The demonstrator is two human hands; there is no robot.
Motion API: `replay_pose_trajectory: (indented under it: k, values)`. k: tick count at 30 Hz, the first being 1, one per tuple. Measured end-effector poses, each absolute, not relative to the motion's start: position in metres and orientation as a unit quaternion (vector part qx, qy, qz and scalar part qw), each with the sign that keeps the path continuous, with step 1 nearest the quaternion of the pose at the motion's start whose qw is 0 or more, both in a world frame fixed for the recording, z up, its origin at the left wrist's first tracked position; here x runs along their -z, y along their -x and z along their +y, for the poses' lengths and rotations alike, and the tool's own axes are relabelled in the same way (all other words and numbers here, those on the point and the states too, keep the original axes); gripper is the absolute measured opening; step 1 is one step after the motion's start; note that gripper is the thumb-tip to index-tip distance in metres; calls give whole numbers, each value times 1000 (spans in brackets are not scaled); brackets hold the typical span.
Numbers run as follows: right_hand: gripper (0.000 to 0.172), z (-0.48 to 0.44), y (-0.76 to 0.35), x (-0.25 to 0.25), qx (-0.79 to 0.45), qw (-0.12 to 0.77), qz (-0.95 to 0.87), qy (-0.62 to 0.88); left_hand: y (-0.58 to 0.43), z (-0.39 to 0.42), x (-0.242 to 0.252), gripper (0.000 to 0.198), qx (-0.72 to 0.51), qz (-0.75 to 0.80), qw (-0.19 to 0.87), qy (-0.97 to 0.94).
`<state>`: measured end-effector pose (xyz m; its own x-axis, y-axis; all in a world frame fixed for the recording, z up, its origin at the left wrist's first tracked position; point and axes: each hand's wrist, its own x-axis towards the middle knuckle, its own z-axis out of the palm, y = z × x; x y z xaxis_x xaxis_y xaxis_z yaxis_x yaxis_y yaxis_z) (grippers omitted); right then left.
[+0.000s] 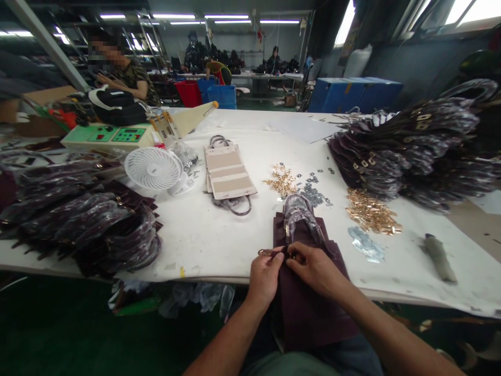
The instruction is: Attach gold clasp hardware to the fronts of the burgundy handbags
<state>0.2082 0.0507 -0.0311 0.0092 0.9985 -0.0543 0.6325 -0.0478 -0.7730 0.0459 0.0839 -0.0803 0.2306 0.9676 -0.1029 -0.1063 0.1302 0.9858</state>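
A dark maroon handbag (313,308) leans from my lap against the table edge, its plastic-wrapped handles (301,214) pointing away from me. My left hand (265,274) pinches a narrow dark strap near the bag's upper left edge. A gold-coloured metal clasp (265,253) sticks out to the left of its fingers. My right hand (313,263) is closed just beside it, thumb and fingertips pressed together over the same strap. Whatever small part lies under the right fingertips is mostly hidden.
Gold metal pieces (371,211) and grey plates (313,194) lie in piles beyond the bag. Wrapped maroon bags are heaped left (86,214) and right (410,146). A white fan (153,168), a beige bag panel (229,172) and a grey-green roll (440,258) also lie about. A person (133,78) sits behind.
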Motion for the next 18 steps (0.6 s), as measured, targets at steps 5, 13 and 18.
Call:
replay_pose_trajectory:
  k: [5, 13, 18]
  values:
    - [27, 44, -204, 42, -304, 340, -583, 672, -51, 85, 77, 36, -436, 439, 665, -418]
    - [20, 36, -200, 46, -309, 391, -555, 666, -59, 98, 72, 22, -398, 462, 683, -403]
    - [18, 37, -201, 49, -275, 376, -569, 678, -59, 101, 78, 22, -417, 494, 640, -415]
